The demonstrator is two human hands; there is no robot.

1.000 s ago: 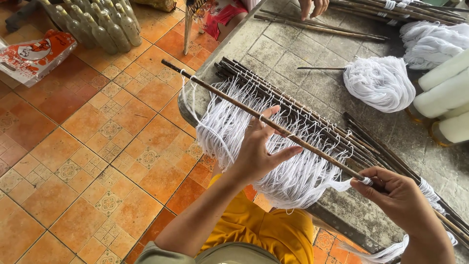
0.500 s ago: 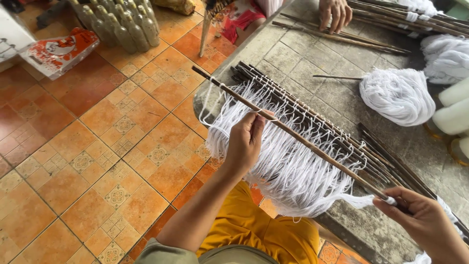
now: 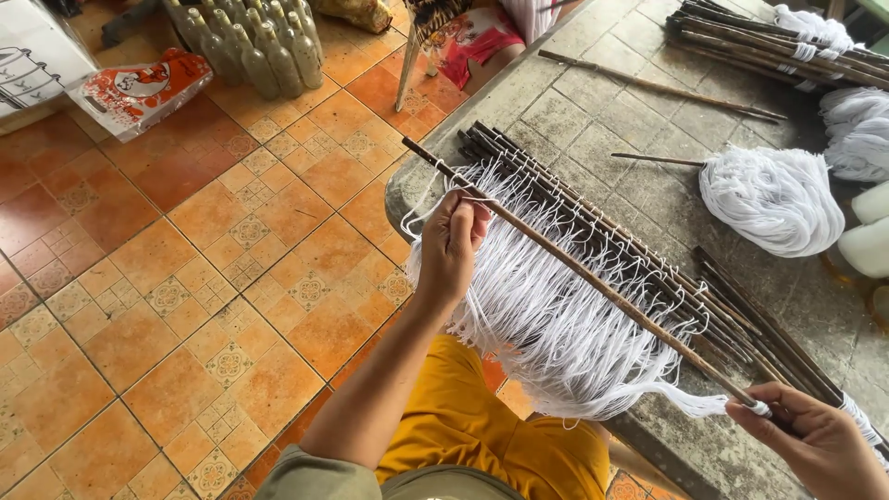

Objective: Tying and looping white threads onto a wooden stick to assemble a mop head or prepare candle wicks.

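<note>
A long thin brown stick (image 3: 593,278) slants above a row of dark sticks (image 3: 611,236) lying on the grey stone table (image 3: 593,102). White threads (image 3: 546,324) hang from the sticks over the table's edge. My left hand (image 3: 451,245) pinches a white thread at the upper part of the brown stick. My right hand (image 3: 815,440) grips the stick's lower end at the bottom right, where a thread is wound around it.
A white yarn bundle (image 3: 773,199) with a thin stick lies on the table, more sticks and yarn (image 3: 796,42) at the far right top. White cylinders (image 3: 870,231) stand at the right edge. Bottles (image 3: 250,42) and a printed bag (image 3: 139,88) sit on the orange tiled floor.
My left hand has closed and slid up along the stick toward its far end. My right hand has dropped toward the bottom right. Another person's hand at the top has gone from view.
</note>
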